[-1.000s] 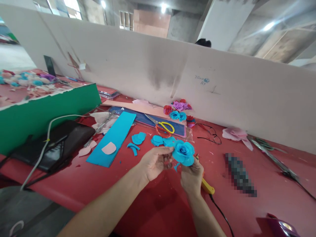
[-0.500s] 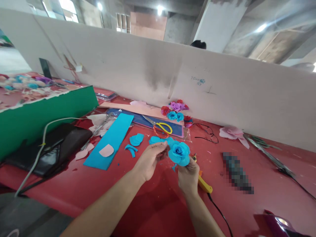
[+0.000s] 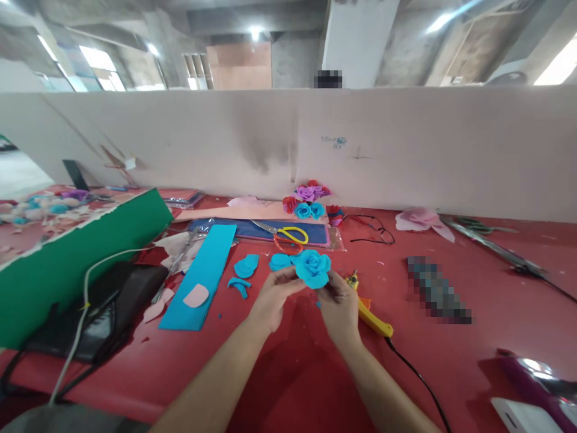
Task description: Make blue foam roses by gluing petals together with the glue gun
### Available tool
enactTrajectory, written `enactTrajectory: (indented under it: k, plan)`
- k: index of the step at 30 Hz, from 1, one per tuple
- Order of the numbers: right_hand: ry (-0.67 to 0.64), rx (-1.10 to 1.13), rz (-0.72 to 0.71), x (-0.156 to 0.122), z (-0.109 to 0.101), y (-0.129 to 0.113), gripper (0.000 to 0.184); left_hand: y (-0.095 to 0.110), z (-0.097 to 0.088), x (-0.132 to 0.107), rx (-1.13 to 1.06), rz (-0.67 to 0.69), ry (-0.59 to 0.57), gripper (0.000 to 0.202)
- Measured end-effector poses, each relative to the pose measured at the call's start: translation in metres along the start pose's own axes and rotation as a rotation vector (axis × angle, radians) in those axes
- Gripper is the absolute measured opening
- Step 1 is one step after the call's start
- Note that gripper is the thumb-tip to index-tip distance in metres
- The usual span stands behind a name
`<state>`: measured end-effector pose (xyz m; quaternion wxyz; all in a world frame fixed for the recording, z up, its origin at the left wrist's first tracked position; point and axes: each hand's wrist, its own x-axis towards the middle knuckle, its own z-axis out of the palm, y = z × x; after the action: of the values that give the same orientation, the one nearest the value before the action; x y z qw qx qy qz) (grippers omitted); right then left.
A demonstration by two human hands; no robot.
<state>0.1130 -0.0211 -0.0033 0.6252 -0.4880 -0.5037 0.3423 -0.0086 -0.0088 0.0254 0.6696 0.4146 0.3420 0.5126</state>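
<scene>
A bright blue paper rose [image 3: 313, 268] is held up in front of me, its petals facing me. My right hand [image 3: 339, 310] grips it from below, fingers closed round its base, which is hidden. With thumb and fingers pressed together, my left hand [image 3: 276, 300] pinches the rose's lower left edge. Just behind lie loose blue petals [image 3: 280, 261], partly covered by the flower. More cut blue petals [image 3: 246, 266] and curved blue scraps [image 3: 238, 287] rest to the left. Beside my right hand is a yellow-handled corded tool [image 3: 375, 317].
Folded blue paper [image 3: 198, 270] carries a pink petal [image 3: 196, 295]. Yellow-and-orange-handled scissors [image 3: 292, 234] lie at the back, near finished paper flowers [image 3: 309, 201]. Glasses [image 3: 372, 230] are behind on the right. A green panel [image 3: 112, 240] and black bag [image 3: 135, 282] stand left; a white partition [image 3: 202, 138] closes the back.
The camera view has levelled and shifted right. My left hand has closed in on the rose's edge, and the rose now tilts somewhat more upward. My right hand keeps its hold.
</scene>
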Motion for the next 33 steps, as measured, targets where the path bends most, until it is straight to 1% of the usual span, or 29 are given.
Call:
enactTrajectory:
  k: [2,5,9,13,17,22,25,28,31,33]
  plan:
    - [0.012,-0.03,0.005,0.0013,0.0006,-0.0005,0.025,-0.002,0.0028,-0.0003,0.018,0.012,0.005,0.024]
    - [0.035,-0.048,0.025,0.0022,0.0019,0.0023,0.028,-0.0068,0.0041,0.0013,0.063,0.066,0.036,0.026]
    - [0.027,-0.049,0.01,0.0,0.0045,0.0061,0.025,-0.01,0.0036,0.0027,0.144,0.128,0.086,0.025]
    - [-0.006,-0.068,-0.02,-0.0025,0.0065,0.0033,0.023,-0.0073,0.0017,0.0005,0.317,0.208,0.134,0.023]
    - [-0.005,-0.098,-0.039,-0.0028,0.0065,-0.0012,0.021,-0.0052,-0.0016,-0.0012,0.367,0.233,0.106,0.025]
    - [-0.025,-0.083,-0.067,-0.0027,0.006,-0.0029,0.018,-0.0053,-0.0051,-0.0002,0.418,0.25,0.114,0.022]
    - [-0.01,-0.085,-0.073,-0.0026,0.005,-0.0017,0.018,-0.0034,-0.0049,0.0004,0.525,0.285,0.105,0.022]
    - [-0.029,-0.089,-0.071,-0.0023,0.0037,-0.0003,0.017,-0.0008,-0.0026,-0.0002,0.638,0.327,0.125,0.021]
    - [-0.048,-0.099,-0.051,-0.002,0.0032,0.0004,0.018,-0.0003,-0.0008,-0.0015,0.628,0.317,0.102,0.018]
    - [-0.054,-0.078,-0.036,-0.002,0.0029,-0.0005,0.021,-0.0021,-0.002,-0.0012,0.6,0.301,0.093,0.017]
